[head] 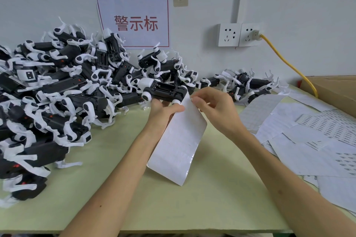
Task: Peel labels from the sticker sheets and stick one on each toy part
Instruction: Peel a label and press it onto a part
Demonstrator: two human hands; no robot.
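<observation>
My left hand (163, 108) holds a black-and-white toy part (163, 90) from below and also pins the top of a white sticker sheet (179, 140) under its thumb. The sheet hangs down toward the table, its lower end curling. My right hand (213, 110) pinches the sheet's upper edge with thumb and forefinger, right next to the toy. A large heap of the same toy parts (57, 92) covers the left side of the table. A smaller group of toy parts (244, 84) lies at the back right.
Loose sticker sheets (308, 140) spread over the right of the green table (134, 188). A cardboard box (335, 90) stands at the far right. A yellow cable (285, 61) runs from the wall socket (250, 34) down toward the box. A red-lettered sign (134, 23) hangs on the wall.
</observation>
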